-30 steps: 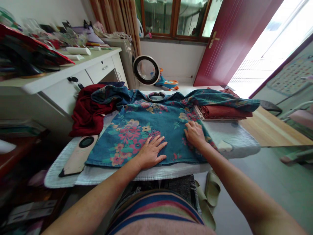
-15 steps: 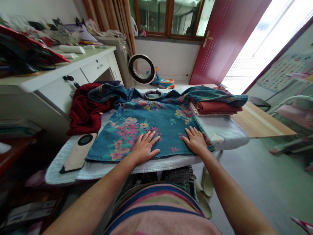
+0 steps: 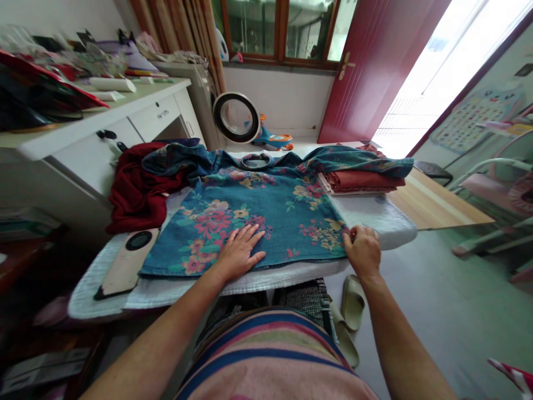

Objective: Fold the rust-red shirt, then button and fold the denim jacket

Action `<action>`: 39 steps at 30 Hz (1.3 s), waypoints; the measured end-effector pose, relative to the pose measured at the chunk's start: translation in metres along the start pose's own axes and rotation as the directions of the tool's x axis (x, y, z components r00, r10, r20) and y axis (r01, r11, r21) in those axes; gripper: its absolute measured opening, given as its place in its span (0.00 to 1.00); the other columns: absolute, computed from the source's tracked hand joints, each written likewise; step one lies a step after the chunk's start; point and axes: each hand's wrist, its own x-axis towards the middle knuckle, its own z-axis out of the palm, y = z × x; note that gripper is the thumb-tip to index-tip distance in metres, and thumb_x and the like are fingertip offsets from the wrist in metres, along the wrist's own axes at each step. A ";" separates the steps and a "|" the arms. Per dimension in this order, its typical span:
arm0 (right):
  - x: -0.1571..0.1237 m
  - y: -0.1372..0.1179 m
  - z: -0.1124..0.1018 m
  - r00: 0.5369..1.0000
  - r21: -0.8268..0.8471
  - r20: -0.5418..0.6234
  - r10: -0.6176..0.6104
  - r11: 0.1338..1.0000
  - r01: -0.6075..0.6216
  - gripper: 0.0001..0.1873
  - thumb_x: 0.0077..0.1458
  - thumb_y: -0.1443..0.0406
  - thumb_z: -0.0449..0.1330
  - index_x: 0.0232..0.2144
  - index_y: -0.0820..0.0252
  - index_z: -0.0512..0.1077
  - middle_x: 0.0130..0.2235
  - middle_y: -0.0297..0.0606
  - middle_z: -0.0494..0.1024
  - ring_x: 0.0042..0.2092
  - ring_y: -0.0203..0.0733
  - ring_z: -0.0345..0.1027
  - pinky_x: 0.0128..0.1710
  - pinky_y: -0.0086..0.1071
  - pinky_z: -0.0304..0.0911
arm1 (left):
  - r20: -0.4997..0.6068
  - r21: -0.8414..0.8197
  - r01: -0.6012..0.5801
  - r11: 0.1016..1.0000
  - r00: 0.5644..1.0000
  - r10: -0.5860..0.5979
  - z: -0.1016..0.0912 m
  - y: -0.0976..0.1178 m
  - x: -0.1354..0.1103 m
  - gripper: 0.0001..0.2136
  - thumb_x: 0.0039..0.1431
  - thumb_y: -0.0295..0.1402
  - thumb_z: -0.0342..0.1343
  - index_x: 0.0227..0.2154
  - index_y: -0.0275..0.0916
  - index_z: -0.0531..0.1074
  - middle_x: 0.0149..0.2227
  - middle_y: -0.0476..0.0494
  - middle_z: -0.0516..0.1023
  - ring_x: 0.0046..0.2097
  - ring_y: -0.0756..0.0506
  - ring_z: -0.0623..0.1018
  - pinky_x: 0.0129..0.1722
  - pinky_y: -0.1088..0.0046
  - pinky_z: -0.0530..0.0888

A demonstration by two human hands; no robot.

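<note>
A blue shirt (image 3: 283, 222) with pink and yellow flowers lies spread on a padded white board (image 3: 175, 291), its neckline at the far side. My left hand (image 3: 239, 251) rests flat on the lower middle of the shirt, fingers spread. At the shirt's right side edge, my right hand (image 3: 363, 250) is closed, pinching the fabric between thumb and fingers. The shirt's right sleeve lies over a folded rust-red cloth (image 3: 362, 182). Its left sleeve is bunched on a dark red garment (image 3: 137, 189).
A flat beige object with a dark round spot (image 3: 119, 264) lies on the board's left end. A white desk (image 3: 137, 122) stands left, and a washing machine with its round door (image 3: 236, 118) open is behind. Slippers (image 3: 353, 303) lie on the floor, near a wooden panel (image 3: 445, 200).
My right hand has slid from lying flat on the shirt to its right edge and closed on the fabric there. My left hand stays flat on the shirt.
</note>
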 end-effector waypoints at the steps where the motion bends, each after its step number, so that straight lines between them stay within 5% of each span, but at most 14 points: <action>1: 0.002 0.006 -0.002 0.997 0.001 0.063 0.045 0.999 -0.045 0.13 0.58 0.58 0.53 0.34 0.60 0.72 0.34 0.45 0.74 0.40 0.50 0.66 0.42 0.38 0.60 | -0.004 -0.003 0.000 1.000 1.000 0.000 0.000 0.000 0.000 0.29 0.64 0.51 0.45 0.65 0.47 0.57 0.69 0.44 0.54 0.69 0.39 0.54 0.66 0.51 0.50; 6: 0.020 0.019 -0.009 0.908 0.317 0.382 0.172 0.898 -0.304 0.14 0.51 0.55 0.58 0.32 0.59 0.72 0.24 0.35 0.73 0.27 0.40 0.65 0.26 0.30 0.58 | -0.016 -0.013 -0.002 1.000 1.000 0.002 0.000 -0.001 0.000 0.29 0.64 0.51 0.46 0.65 0.46 0.57 0.69 0.43 0.55 0.69 0.38 0.54 0.66 0.51 0.50; 11: 0.038 0.001 -0.027 0.768 0.677 0.627 0.135 0.394 -0.622 0.23 0.46 0.62 0.60 0.47 0.57 0.70 0.25 0.28 0.72 0.19 0.31 0.58 0.16 0.24 0.51 | -0.023 -0.024 -0.005 1.000 1.000 0.004 0.001 -0.001 0.001 0.28 0.64 0.50 0.46 0.64 0.46 0.58 0.69 0.43 0.55 0.69 0.38 0.54 0.66 0.50 0.51; 15: 0.049 -0.012 -0.039 0.775 0.773 0.632 0.000 0.081 -0.630 0.26 0.42 0.66 0.65 0.47 0.54 0.71 0.27 0.27 0.75 0.18 0.28 0.57 0.13 0.21 0.51 | -0.033 -0.049 -0.010 0.999 0.999 0.009 0.003 -0.002 0.001 0.28 0.64 0.50 0.47 0.64 0.46 0.58 0.69 0.42 0.55 0.68 0.37 0.55 0.66 0.49 0.51; 20: 0.060 -0.008 -0.043 0.766 0.765 0.642 0.031 -0.099 -0.637 0.06 0.46 0.66 0.63 0.30 0.62 0.76 0.23 0.33 0.75 0.19 0.31 0.63 0.15 0.22 0.60 | -0.053 -0.130 -0.030 0.991 0.998 0.023 0.001 -0.005 0.001 0.26 0.63 0.47 0.50 0.63 0.48 0.61 0.68 0.43 0.58 0.68 0.36 0.56 0.65 0.47 0.51; 24: 0.063 -0.005 -0.041 0.759 0.733 0.650 -0.029 -0.236 -0.638 0.06 0.45 0.68 0.59 0.29 0.59 0.75 0.27 0.37 0.79 0.27 0.38 0.74 0.25 0.28 0.72 | -0.060 -0.303 -0.091 0.949 0.995 0.077 -0.008 0.001 -0.005 0.19 0.64 0.43 0.50 0.55 0.46 0.70 0.62 0.43 0.68 0.65 0.39 0.62 0.64 0.51 0.56; 28: 0.060 -0.015 -0.033 0.843 0.819 0.538 -0.025 -0.220 -0.530 0.15 0.36 0.74 0.62 0.32 0.59 0.74 0.34 0.39 0.81 0.37 0.42 0.78 0.36 0.30 0.75 | -0.096 -0.355 -0.122 0.927 0.991 0.094 -0.015 0.021 -0.012 0.23 0.56 0.49 0.59 0.51 0.41 0.72 0.57 0.40 0.72 0.59 0.39 0.69 0.62 0.55 0.62; 31: 0.060 -0.021 -0.027 0.865 0.865 0.497 0.070 -0.123 -0.487 0.16 0.35 0.72 0.68 0.31 0.59 0.73 0.29 0.37 0.80 0.31 0.38 0.76 0.30 0.26 0.73 | -0.129 -0.271 -0.095 0.958 0.990 0.062 -0.015 0.035 -0.012 0.28 0.48 0.48 0.65 0.50 0.39 0.72 0.55 0.37 0.72 0.57 0.36 0.70 0.60 0.54 0.64; 35: 0.067 -0.015 -0.022 0.874 0.890 0.449 0.187 -0.007 -0.456 0.15 0.36 0.64 0.72 0.28 0.58 0.72 0.23 0.28 0.73 0.23 0.31 0.66 0.23 0.24 0.66 | -0.168 -0.217 -0.078 0.973 0.985 0.041 -0.012 0.043 -0.011 0.21 0.52 0.37 0.61 0.49 0.38 0.70 0.52 0.38 0.74 0.54 0.38 0.72 0.56 0.58 0.68; 39: 0.070 -0.005 -0.020 0.920 0.908 0.298 0.255 0.221 -0.356 0.16 0.35 0.60 0.71 0.27 0.58 0.72 0.25 0.27 0.72 0.27 0.31 0.65 0.28 0.24 0.64 | -0.190 -0.217 -0.068 0.974 0.981 0.026 -0.009 0.040 -0.012 0.18 0.54 0.25 0.54 0.49 0.39 0.70 0.48 0.41 0.76 0.49 0.42 0.75 0.52 0.65 0.71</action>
